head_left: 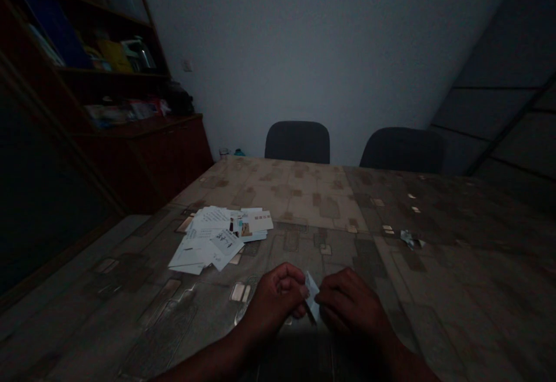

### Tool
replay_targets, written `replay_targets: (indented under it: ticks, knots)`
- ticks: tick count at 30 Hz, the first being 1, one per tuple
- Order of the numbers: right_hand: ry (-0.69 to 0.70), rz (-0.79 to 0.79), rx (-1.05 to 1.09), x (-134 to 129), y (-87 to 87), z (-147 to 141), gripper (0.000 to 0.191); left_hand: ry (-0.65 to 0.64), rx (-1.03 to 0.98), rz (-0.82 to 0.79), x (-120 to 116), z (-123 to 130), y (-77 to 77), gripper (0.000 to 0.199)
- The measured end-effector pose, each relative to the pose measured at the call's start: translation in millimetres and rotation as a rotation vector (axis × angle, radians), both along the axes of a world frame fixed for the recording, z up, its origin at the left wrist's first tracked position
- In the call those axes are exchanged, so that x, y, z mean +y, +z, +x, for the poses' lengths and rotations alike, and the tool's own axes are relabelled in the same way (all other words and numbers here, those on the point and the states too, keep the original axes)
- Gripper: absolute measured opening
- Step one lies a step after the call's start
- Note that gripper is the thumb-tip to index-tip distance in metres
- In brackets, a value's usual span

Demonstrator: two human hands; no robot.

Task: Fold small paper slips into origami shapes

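Between my two hands, just above the near part of the table, is a small piece of folded white paper (311, 295) with faint print. My left hand (280, 295) pinches its left side between thumb and fingers. From the other side, the curled fingers of my right hand (350, 301) close on its right edge. The paper stands tilted, and its lower end lies in dark shadow. Left of my hands, a loose pile of printed paper cards (219, 237) lies spread on the table. Farther right sits a small folded paper piece (412, 239).
A patterned cloth (299, 191) covers the table (174, 312). Two dark chairs (297, 141) stand at its far side, before a pale wall. At the left rises a brown cabinet (152, 144) with filled shelves. The room is dim.
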State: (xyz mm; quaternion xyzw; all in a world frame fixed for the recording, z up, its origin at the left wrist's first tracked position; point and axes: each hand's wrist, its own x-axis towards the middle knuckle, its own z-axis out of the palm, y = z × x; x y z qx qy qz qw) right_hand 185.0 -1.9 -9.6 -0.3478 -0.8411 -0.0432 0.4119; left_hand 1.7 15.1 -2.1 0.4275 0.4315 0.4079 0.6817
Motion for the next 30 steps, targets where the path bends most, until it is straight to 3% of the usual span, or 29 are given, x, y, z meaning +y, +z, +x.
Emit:
replay_targets:
  ticks: [5,11,14,18,23,30]
  knots:
    - [0.138,-0.133,0.069,-3,11.2,-1,0.017,-0.006,-0.015,0.017,0,1,3.3,0.033]
    - [0.17,-0.191,0.137,-3,7.5,-1,0.018,-0.016,-0.037,0.011,0,2,4.1,0.036]
    - [0.151,-0.306,0.222,-5,9.8,-3,0.015,-0.015,-0.024,0.016,-1,1,3.0,0.036]
    - [0.089,-0.59,0.372,-8,11.5,-5,0.007,-0.001,0.004,0.011,-3,1,6.3,0.034]
    - [0.076,-0.886,0.524,-4,-0.5,-4,0.014,-0.02,0.004,0.014,-5,2,8.0,0.036]
    - [0.064,-0.949,0.697,-6,-3.9,-11,0.019,-0.038,-0.026,0.012,-6,1,-0.4,0.038]
